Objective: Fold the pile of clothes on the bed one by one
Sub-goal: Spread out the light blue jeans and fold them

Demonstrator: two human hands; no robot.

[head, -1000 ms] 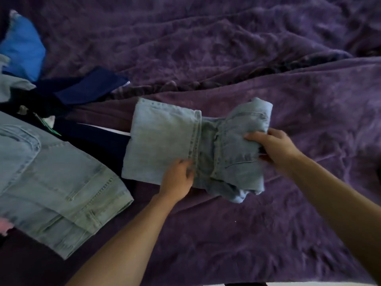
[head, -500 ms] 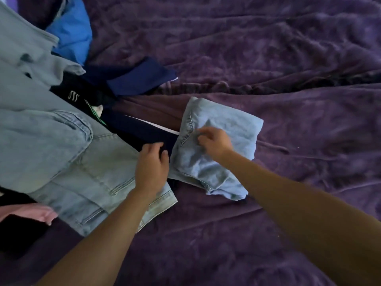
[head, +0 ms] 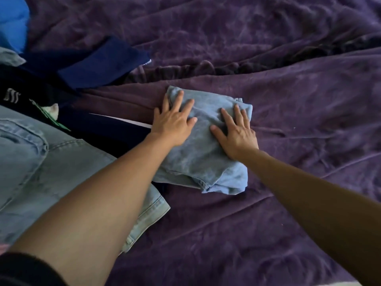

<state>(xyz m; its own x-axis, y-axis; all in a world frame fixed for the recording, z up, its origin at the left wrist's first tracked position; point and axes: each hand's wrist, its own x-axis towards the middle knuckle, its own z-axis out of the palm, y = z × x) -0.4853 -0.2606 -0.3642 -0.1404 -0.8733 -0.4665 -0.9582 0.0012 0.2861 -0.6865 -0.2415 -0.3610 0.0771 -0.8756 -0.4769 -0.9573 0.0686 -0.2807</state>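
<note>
- Purple blanket (head: 288,104) covers the bed and fills most of the frame, with many soft wrinkles in it.
- Near the centre of the frame lies the folded denim piece (head: 202,159), a compact light blue packet that rests on the blanket. Its near edge shows several thick layers.
- My left hand (head: 173,122) lies flat on the upper left part of this packet. Its fingers (head: 177,101) are straight and spread, and their tips come close to the far edge.
- My right hand (head: 235,135) lies flat on the right part, and its fingers (head: 237,112) are straight too, pointing to the top of the frame.
- Neither hand grasps anything; both palms only press down on the cloth.
- I judge that I am flattening the last fold of this piece, so this one garment is almost finished.
- The next move asks me to lift both palms straight up, without dragging the top layer. Denim is stiff, so the thick near edge could spring open.
- After this I must reach to the pile at the left of the frame: the large light jeans (head: 41,162), a navy garment (head: 103,65), a bright blue cloth (head: 12,21) in the upper left corner and a black garment (head: 22,87) with a small white mark. These look not yet folded.
- My left forearm hides whether the packet touches the large light jeans.
</note>
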